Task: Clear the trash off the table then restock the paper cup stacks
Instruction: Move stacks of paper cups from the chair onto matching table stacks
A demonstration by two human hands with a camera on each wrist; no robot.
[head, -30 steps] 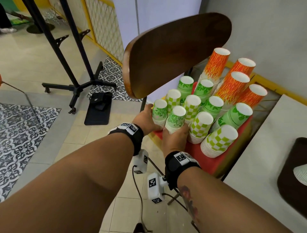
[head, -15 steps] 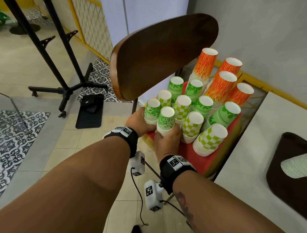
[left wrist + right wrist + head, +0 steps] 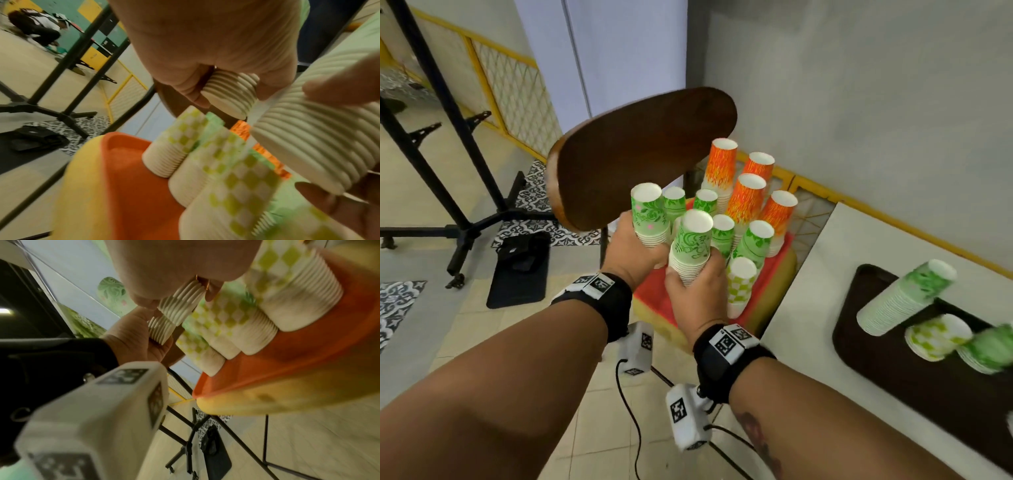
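My left hand (image 3: 643, 250) grips a short stack of green floral paper cups (image 3: 649, 216) by its ribbed lower end. Beside it, my right hand (image 3: 697, 277) grips a second green floral stack (image 3: 691, 243). Both stacks are held just above the red tray (image 3: 654, 294) on the chair seat. On the tray stand green stacks, green-checked stacks (image 3: 739, 284) and orange stacks (image 3: 722, 164). The left wrist view shows fingers curled round the ribbed rims (image 3: 232, 95). The right wrist view shows the same for the right hand's stack (image 3: 180, 305).
The chair's dark wooden backrest (image 3: 640, 154) rises just behind the lifted stacks. At the right a white table (image 3: 808, 308) carries a brown tray (image 3: 893, 370) holding more cup stacks (image 3: 904, 298), one lying tilted. A black stand (image 3: 465, 222) is on the floor at left.
Both hands have lifted their green floral stacks up out of the group on the red tray. The view has swung right, so more of the table and brown tray shows.
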